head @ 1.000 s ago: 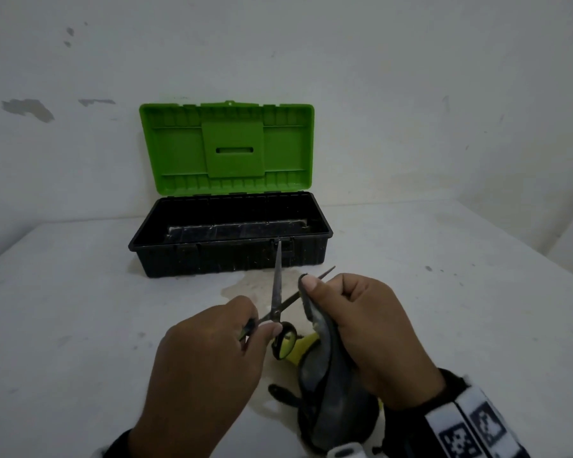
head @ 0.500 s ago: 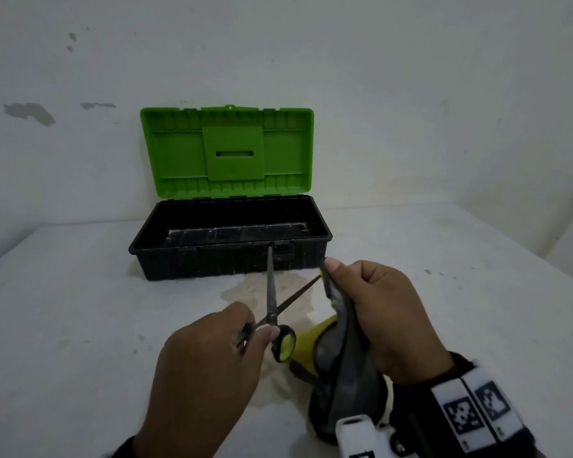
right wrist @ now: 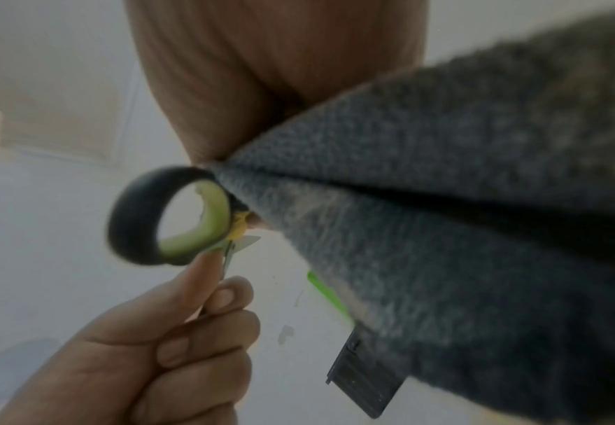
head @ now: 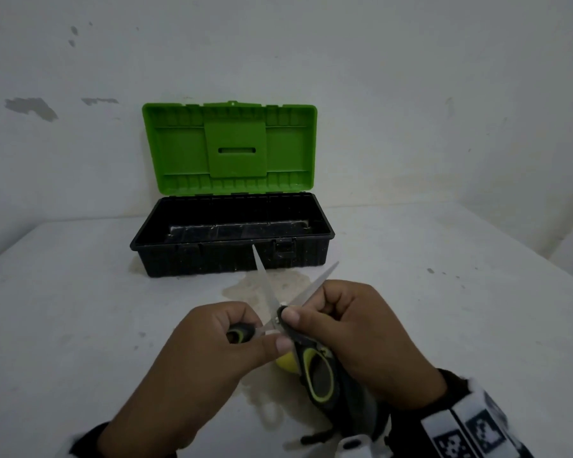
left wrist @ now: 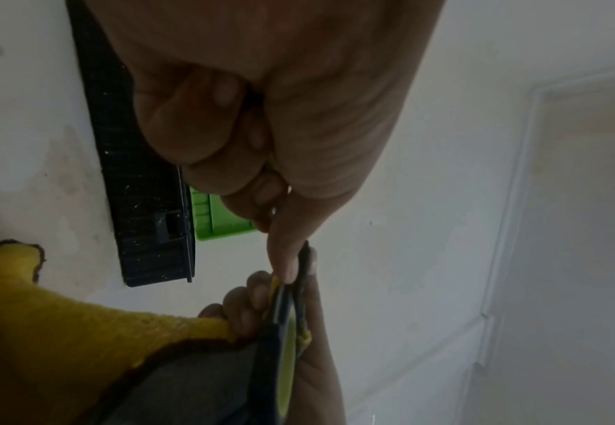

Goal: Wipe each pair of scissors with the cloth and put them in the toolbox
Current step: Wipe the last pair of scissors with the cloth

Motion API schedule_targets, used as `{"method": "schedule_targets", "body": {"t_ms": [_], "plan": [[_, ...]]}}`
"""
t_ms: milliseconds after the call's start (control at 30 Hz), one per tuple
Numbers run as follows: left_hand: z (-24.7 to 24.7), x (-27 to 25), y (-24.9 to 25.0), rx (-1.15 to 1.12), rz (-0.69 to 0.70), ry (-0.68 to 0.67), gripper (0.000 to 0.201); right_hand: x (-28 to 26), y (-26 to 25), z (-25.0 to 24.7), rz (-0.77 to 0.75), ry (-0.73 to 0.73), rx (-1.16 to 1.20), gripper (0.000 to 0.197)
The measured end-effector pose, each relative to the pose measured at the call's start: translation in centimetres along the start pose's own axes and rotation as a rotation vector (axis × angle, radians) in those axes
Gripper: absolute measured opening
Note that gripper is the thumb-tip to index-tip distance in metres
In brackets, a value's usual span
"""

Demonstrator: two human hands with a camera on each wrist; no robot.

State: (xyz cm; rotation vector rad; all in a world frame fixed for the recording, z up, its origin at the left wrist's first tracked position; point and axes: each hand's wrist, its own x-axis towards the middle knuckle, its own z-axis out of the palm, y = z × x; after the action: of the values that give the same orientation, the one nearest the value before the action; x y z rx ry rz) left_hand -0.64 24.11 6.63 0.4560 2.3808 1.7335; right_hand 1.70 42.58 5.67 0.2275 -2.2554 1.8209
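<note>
Both hands, left (head: pixel 209 352) and right (head: pixel 361 338), gripping open scissors (head: pixel 272 305), right also clutching cloth (right wrist: pixel 480 201); wiping under way, toolbox (head: pixel 153 239) still awaiting scissors.

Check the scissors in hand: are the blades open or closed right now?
Open. In the head view the scissors show two blades spread in a V from the pivot, tips well apart.

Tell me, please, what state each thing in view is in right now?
toolbox: lid up, open, nothing visible inside.
scissors: blades spread apart, held above the table.
cloth: bunched in the right hand.
left hand: grips one scissor handle.
right hand: holds cloth, thumb at the scissors' pivot.
</note>
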Motion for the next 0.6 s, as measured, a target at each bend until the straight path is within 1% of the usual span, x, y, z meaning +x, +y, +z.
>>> {"method": "schedule_targets", "body": {"t_ms": [100,233,267,400,433,500,567,600], "plan": [[-0.3,-0.2,0.3,-0.066,-0.031,-0.058,0.03,0.0,-0.1,0.3,-0.003,0.044,0.026,0.023],[-0.5,-0.3,0.2,-0.128,-0.078,-0.095,0.031,0.4,0.0,-0.3,-0.045,0.178,0.048,0.025],[-0.6,-0.2,0.1,-0.158,-0.103,-0.104,0.029,0.4,0.0,-0.3,-0.047,0.179,0.048,0.025],[-0.7,0.0,-0.1,-0.31,-0.215,-0.178,0.026,0.0,0.1,0.4,-0.004,0.098,0.049,0.028],[-0.7,0.0,-0.1,-0.326,-0.228,-0.193,0.026,0.1,0.0,0.3,0.001,0.11,0.047,0.028],[-0.6,0.0,-0.2,-0.338,-0.238,-0.214,0.025,0.5,0.1,-0.2,-0.001,0.18,0.053,0.029],[-0.5,0.1,-0.2,-0.328,-0.235,-0.207,0.025,0.9,0.3,-0.6,-0.005,0.239,0.065,0.032],[-0.6,0.1,-0.2,-0.316,-0.231,-0.2,0.025,0.8,0.4,-0.6,-0.005,0.237,0.059,0.034]]}}
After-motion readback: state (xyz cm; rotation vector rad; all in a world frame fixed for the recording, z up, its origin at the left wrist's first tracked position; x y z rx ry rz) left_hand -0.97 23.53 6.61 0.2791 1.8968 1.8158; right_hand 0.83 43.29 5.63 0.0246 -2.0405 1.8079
